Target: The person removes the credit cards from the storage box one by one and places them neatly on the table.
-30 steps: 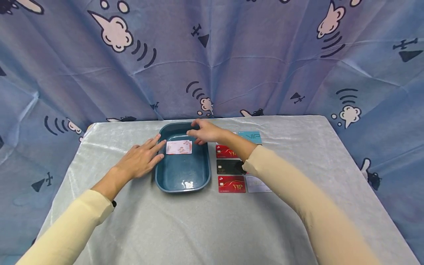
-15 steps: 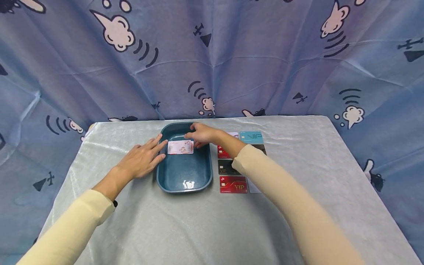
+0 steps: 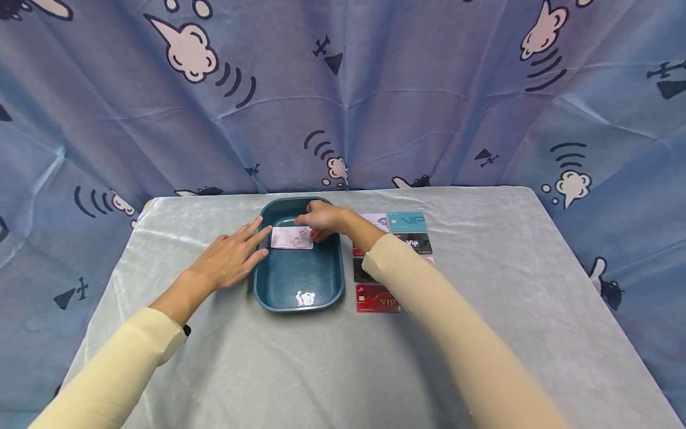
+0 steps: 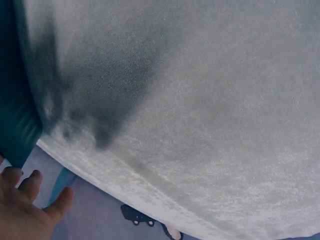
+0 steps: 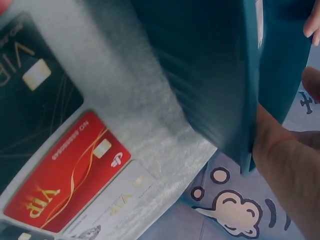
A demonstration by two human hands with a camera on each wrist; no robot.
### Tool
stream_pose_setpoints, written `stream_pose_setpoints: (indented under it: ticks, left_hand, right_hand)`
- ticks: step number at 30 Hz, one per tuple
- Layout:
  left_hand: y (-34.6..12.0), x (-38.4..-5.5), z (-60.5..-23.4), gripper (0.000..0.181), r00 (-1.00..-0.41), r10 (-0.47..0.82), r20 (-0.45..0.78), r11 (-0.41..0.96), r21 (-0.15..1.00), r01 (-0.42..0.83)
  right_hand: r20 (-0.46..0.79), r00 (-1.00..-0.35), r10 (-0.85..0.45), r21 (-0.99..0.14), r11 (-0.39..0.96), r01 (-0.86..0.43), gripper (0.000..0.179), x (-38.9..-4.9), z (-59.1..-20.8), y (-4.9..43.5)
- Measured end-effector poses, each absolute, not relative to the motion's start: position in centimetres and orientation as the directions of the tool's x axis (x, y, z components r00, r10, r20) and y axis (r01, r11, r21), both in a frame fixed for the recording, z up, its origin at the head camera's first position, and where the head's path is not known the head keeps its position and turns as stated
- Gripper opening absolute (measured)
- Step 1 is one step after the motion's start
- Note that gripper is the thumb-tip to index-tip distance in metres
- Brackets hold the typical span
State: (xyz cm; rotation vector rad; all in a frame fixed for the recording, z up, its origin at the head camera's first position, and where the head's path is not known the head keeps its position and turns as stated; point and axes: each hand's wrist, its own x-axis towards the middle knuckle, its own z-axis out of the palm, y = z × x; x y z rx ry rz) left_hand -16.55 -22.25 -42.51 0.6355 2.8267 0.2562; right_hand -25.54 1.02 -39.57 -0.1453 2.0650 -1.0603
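A blue-green plastic tray (image 3: 298, 280) stands on the table in the head view. Inside it lies a white card (image 3: 292, 238) with pinkish print, a reddish edge showing beneath it. My left hand (image 3: 227, 256) rests at the tray's left rim, fingers spread, the index fingertip near the card's left end. My right hand (image 3: 327, 220) reaches over the right rim into the tray. Its lower fingers are right at the card's right edge, while the thumb is above the card; the right wrist view hides these fingertips behind the tray wall.
Right of the tray, several cards lie in rows, among them a red VIP card (image 3: 377, 298), a teal card (image 3: 407, 221) and a black card (image 3: 415, 243). My right sleeve (image 3: 455, 333) covers part of them. A patterned curtain (image 3: 429, 89) hangs behind the table (image 3: 241, 369).
My right hand has shifted slightly along the card's right end, its fingers drawing closer together. The right forearm swung left over the cards. The left hand stays at the rim.
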Motion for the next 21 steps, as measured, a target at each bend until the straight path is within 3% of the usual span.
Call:
stream_pose_setpoints:
  ticks: [12, 21]
  left_hand:
    - [-22.26, -16.46, -42.58, 0.058, -0.88, 0.44, -0.179, 0.889, 0.226, 0.398]
    - [-22.23, -16.48, -42.71, 0.059, -0.879, 0.445, -0.172, 0.885, 0.232, 0.403]
  right_hand:
    - [-0.605, -0.7, -0.38, -0.696, 0.68, 0.233, 0.053, -25.47, -39.66, 0.33]
    - [-0.695, -0.648, -0.313, -0.677, 0.588, 0.442, 0.062, -25.93, -39.44, 0.25]
